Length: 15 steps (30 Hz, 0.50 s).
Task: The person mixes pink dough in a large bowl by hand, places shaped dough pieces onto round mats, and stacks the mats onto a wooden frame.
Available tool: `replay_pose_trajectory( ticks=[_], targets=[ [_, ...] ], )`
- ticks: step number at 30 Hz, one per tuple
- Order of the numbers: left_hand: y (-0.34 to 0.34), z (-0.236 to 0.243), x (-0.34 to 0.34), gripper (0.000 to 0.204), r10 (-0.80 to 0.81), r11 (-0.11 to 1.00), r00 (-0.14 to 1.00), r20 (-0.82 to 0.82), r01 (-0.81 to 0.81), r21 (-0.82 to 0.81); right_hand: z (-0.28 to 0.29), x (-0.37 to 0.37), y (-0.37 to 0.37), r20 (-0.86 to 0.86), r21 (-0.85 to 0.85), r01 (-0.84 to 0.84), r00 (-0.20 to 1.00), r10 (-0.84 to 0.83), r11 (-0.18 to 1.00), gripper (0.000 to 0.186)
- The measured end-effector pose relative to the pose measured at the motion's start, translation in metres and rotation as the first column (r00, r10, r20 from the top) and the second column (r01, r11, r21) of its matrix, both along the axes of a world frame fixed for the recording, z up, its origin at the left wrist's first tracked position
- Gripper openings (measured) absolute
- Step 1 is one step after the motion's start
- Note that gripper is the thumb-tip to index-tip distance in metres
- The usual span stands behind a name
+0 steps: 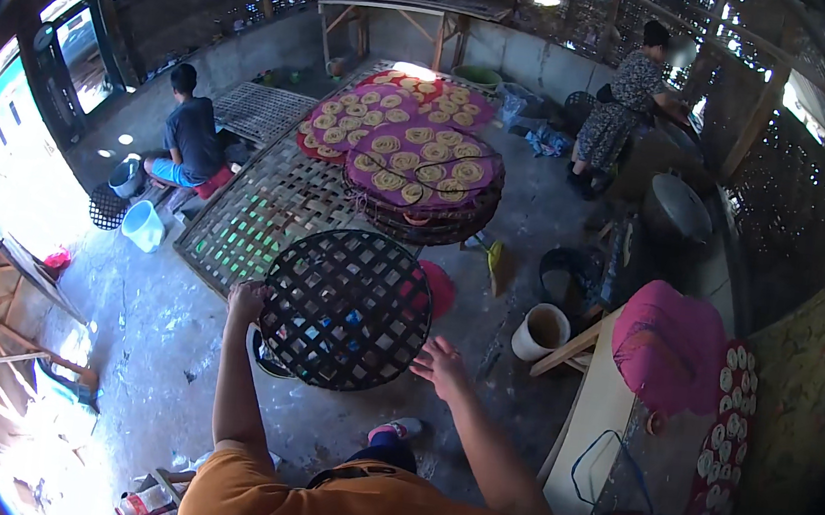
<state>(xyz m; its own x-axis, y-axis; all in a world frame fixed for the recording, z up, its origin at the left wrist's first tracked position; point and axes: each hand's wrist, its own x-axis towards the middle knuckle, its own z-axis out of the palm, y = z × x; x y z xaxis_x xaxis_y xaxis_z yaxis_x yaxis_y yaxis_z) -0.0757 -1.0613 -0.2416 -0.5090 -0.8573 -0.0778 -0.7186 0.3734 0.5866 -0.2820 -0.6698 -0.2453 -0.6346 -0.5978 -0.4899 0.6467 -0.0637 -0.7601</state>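
A round black openwork woven tray (pixel 348 296) is held up in front of me, with the floor showing through its gaps. My left hand (pixel 247 299) is closed around its left rim. Beside the lower right rim is my right hand (pixel 438 366), its fingers spread and nothing in them; whether a fingertip touches the rim I cannot tell. Just past the tray, a stack of similar round trays carries a purple-pink cloth (pixel 391 195) with pale coiled noodle-like rounds on top. Part of a pink round thing (pixel 437 290) shows behind the held tray.
A large woven bamboo panel (pixel 249 190) lies left of the stack. At right, a bench (pixel 589 417) bears a pink cloth bundle (pixel 665 344); a white bucket (pixel 541 331) stands by it. One person (pixel 194 134) sits far left; another (pixel 621 114) stands far right beside a large pot (pixel 679 207).
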Motion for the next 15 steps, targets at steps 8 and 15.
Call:
replay_pose_trajectory(
  ticks=[8,15],
  targets=[
    [0.017,0.111,0.007,0.026,-0.248,0.918,0.804,-0.541,0.373,0.133,0.086,0.032,0.056,-0.125,-0.053,0.097,0.987,-0.103,0.994,0.032],
    [0.237,0.206,-0.151,0.029,-0.737,0.629,0.499,-0.455,0.754,-0.193,0.161,0.111,0.269,-0.653,-0.037,0.804,0.431,-0.623,0.594,0.039]
  ],
)
